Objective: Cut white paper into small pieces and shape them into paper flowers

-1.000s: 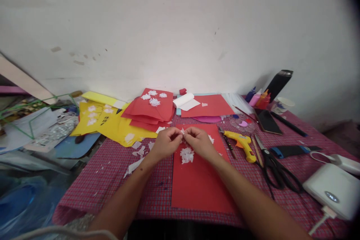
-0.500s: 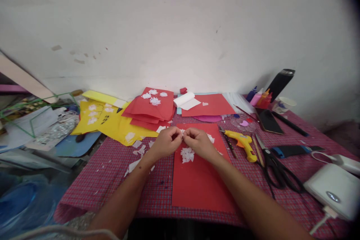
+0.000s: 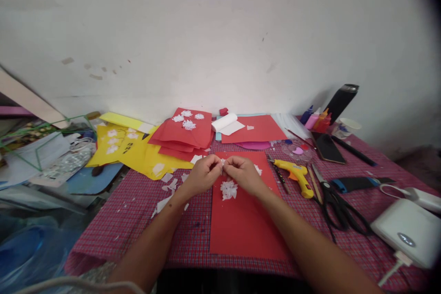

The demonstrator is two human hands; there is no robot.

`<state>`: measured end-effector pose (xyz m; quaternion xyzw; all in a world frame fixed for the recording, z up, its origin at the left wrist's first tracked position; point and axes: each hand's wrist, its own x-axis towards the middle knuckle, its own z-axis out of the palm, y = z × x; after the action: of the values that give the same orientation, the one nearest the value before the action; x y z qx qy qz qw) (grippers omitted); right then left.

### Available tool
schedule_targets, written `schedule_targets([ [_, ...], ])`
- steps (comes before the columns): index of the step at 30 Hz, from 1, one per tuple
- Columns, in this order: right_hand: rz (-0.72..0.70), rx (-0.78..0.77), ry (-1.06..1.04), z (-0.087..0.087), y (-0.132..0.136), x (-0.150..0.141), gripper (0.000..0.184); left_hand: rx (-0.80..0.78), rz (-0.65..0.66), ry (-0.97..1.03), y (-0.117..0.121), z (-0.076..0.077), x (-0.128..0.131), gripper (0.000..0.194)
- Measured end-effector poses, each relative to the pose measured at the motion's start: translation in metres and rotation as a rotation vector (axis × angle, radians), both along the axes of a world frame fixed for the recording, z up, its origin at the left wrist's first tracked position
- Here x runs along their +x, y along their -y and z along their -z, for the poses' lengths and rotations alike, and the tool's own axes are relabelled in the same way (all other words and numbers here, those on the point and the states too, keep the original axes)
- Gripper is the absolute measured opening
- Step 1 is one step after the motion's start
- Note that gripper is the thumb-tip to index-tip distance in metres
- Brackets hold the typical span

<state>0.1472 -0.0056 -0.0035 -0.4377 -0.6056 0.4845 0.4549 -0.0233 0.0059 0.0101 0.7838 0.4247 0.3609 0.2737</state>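
My left hand (image 3: 203,173) and my right hand (image 3: 244,173) meet over the far end of a red paper sheet (image 3: 244,225). Both pinch a small white paper piece (image 3: 223,162) between their fingertips. Just below them a white cut-out paper flower (image 3: 228,189) lies on the red sheet. Another white scrap (image 3: 258,170) shows past my right hand.
A yellow glue gun (image 3: 296,174), black scissors (image 3: 336,206), a craft knife and a white power bank (image 3: 406,232) lie to the right. Red sheets with white flowers (image 3: 186,131), yellow paper (image 3: 138,149) and white scraps (image 3: 168,183) lie to the left. A dark flask (image 3: 342,101) stands by the wall.
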Motion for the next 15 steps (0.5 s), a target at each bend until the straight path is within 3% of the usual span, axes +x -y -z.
schedule_targets([
  [11,-0.023,-0.019,-0.119,0.0022,-0.0009,0.0003,0.017,-0.012,0.028,-0.014,0.0009,-0.0017,-0.0013,0.02],
  [15,-0.003,-0.007,-0.066,0.0027,-0.0015,0.0011,0.016,0.004,0.02,-0.044,0.0011,-0.0013,-0.0006,0.021],
])
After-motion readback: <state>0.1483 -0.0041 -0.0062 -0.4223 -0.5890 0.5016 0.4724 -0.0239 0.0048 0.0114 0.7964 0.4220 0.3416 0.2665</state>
